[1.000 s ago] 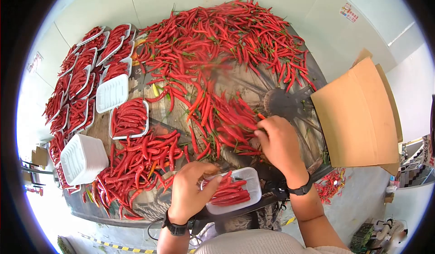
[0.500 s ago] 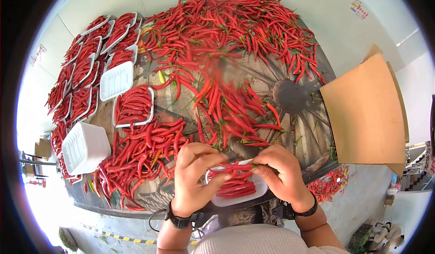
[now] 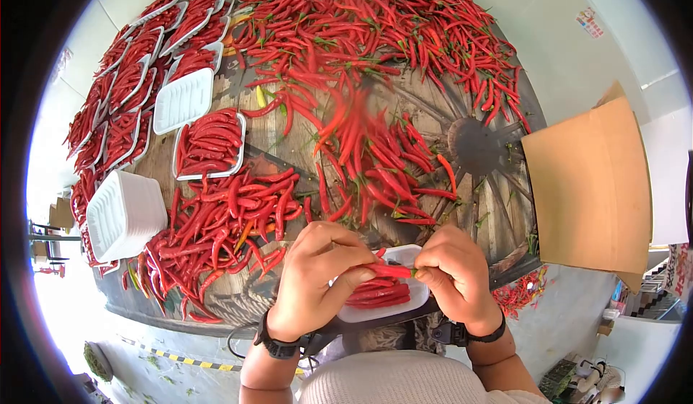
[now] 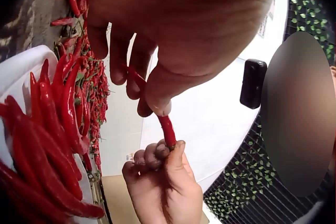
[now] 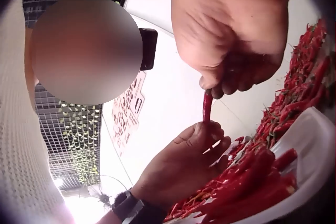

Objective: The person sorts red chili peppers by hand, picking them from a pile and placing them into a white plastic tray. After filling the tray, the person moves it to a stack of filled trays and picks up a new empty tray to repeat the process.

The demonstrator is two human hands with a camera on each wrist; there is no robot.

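A red chili (image 3: 392, 270) is held between both hands above a white tray (image 3: 414, 302) that has several chilies in it. The left hand (image 3: 315, 280) pinches the chili's body between thumb and fingers; in the left wrist view the same chili (image 4: 167, 129) runs from that thumb down to the other hand. At its stem end the right hand (image 3: 456, 279) pinches it with thumb and curled fingers, also visible in the right wrist view, where the chili (image 5: 207, 107) spans the two hands.
Loose chilies (image 3: 216, 231) lie left of the hands, with a large heap (image 3: 375, 29) at the back. Filled trays (image 3: 137, 79), a stack of empty trays (image 3: 126, 216) and one filled tray (image 3: 240, 160) are at the left. A cardboard box (image 3: 592, 187) stands right.
The right hand has come from the chilies in the middle to the tray, bringing a chili to the left hand. Since half a second ago both hands remain on it, and the view has shifted slightly.
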